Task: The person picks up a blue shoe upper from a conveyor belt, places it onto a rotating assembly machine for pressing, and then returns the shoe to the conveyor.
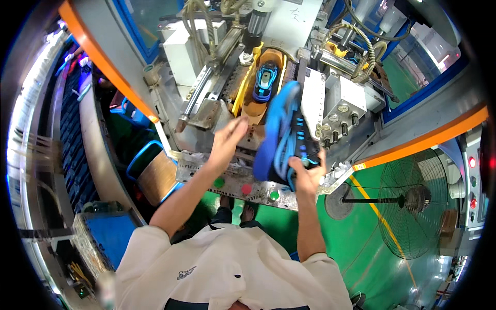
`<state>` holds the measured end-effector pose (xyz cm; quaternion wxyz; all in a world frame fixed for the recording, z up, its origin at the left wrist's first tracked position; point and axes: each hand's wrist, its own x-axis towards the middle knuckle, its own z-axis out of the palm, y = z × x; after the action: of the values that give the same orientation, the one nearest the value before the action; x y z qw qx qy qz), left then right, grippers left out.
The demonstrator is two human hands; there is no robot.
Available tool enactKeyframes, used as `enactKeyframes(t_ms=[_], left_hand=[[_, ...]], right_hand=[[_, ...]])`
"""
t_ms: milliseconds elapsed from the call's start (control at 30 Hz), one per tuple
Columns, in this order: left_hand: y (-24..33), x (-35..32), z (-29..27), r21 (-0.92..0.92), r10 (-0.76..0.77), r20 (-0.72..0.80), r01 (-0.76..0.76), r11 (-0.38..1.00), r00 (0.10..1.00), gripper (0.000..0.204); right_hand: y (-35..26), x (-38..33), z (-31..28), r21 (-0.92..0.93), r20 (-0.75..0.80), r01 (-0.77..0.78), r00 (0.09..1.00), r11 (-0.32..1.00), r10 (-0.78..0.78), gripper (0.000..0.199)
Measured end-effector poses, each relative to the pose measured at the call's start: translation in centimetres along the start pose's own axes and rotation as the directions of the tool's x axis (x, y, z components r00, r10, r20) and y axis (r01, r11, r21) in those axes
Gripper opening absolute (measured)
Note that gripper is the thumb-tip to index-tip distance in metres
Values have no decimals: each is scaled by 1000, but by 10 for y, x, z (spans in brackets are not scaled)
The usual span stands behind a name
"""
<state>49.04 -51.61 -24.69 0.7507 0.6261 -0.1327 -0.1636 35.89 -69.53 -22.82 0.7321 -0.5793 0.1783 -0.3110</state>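
My right hand (308, 173) is closed round the heel end of a blue and black sports shoe (284, 137), with the thumb on its upper. The shoe is tilted on its side, toe up, its bright blue sole facing left. My left hand (227, 139) is to the left of the shoe, apart from it, with fingers curled together and nothing visible in them. Ahead, a second blue and black shoe (265, 82) sits upright between the yellow side pads (248, 80) of a shoe press.
Buttons including a red one (247, 189) line the machine's front edge (199, 173). Pressure gauges (334, 118) are on its right side. Orange-edged guards (111, 67) flank the machine. A large floor fan (413, 201) stands right; a wooden-seated stool (161, 178) and a conveyor (80, 134) are left.
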Motion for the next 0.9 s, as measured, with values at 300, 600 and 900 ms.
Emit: enactKeyframes(t_ms=[300,600,900], left_hand=[[-78,249,37,781,165,-186,44,624,968,52],[-63,225,-53,-55,-233,-229,227,972,945,25],[72,-49,-157,-98,-237,-425,216,971,874,42]], right_hand=[[-30,37,-36,-463,-228,222,906,858,-357,71],[-36,213,41,-658,-38,210,950,723,-310,36],[107,308,182,-985,-24,-48,989,165,148,56]])
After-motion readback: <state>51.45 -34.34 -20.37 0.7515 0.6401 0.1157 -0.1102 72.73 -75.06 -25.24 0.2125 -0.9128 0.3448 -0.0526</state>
